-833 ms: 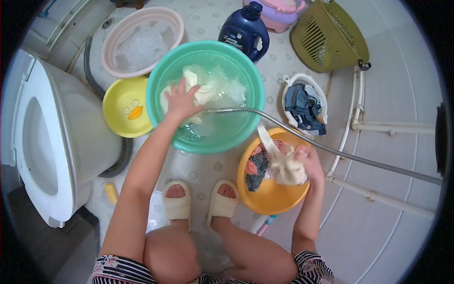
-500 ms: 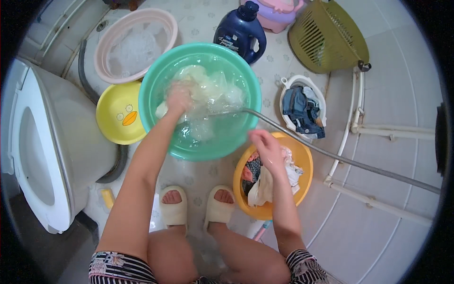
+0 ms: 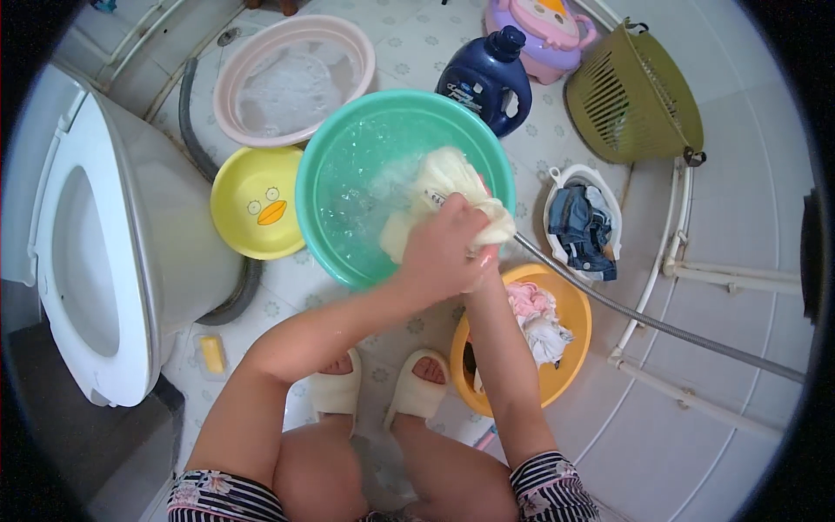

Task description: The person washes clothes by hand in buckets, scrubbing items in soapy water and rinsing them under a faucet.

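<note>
1. Centre of the frame: a cream cloth (image 3: 448, 174) is bunched over the right side of the green basin (image 3: 306, 213).
2. The left hand (image 3: 442, 245) is clenched on the cloth; the right hand (image 3: 484, 266), partly hidden, is against its lower part, its grip impossible to tell.
3. Right of centre: clothes (image 3: 544, 335) lie in the orange basin (image 3: 571, 370), partly behind the right forearm.
4. Upper left: the pink basin (image 3: 223, 97) holds sudsy water.
</note>
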`<state>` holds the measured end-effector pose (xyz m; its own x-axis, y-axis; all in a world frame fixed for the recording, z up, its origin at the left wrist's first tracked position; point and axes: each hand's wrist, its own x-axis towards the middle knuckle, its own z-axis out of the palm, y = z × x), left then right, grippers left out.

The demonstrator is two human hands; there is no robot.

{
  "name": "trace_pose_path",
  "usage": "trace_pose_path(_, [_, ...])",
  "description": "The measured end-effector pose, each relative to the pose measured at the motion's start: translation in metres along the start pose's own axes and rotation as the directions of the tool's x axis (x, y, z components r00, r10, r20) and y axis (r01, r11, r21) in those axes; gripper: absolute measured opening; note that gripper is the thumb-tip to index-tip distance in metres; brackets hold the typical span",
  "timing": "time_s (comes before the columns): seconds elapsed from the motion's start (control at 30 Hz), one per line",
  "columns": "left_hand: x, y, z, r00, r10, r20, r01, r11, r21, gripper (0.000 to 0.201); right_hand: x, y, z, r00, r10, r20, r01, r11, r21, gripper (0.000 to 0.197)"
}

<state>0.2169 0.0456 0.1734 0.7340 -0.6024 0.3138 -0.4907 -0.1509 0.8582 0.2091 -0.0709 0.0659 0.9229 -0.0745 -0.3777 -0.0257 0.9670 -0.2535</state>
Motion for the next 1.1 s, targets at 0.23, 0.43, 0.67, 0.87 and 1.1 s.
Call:
trace_pose_path(0.23, [0.014,-0.1,-0.015,0.987,-0.142,-0.08,0.161,0.929,0.334,0.026,-0.005,0.008,0.01,0.974,-0.125,-0.187,0.07,0.958,-0.277,0.047])
trace_pose_path(0.43, [-0.021,-0.177,-0.026,0.933,-0.358,0.04,0.328,0.891,0.314,0.058,0.006,0.016,-0.033,0.798,-0.603,0.02,0.17,0.193,-0.966,0.062])
trace_pose_path(0.67, [-0.022,-0.169,-0.002,0.786,-0.578,0.22,0.34,0.701,0.627,0.072,0.02,0.008,-0.078,0.968,-0.215,-0.131,-0.194,-0.308,-0.931,0.075])
trace_pose_path(0.87, [-0.022,-0.072,0.013,0.983,-0.114,0.144,0.103,0.992,0.078,0.043,-0.009,-0.003,-0.055,0.921,-0.088,-0.379,-0.082,0.908,-0.411,0.066])
trace_pose_path(1.1, [-0.028,0.011,0.005,0.967,0.235,0.097,-0.254,0.915,0.313,0.047,-0.064,-0.006,-0.002,0.998,-0.065,0.007,0.062,0.976,0.207,0.064])
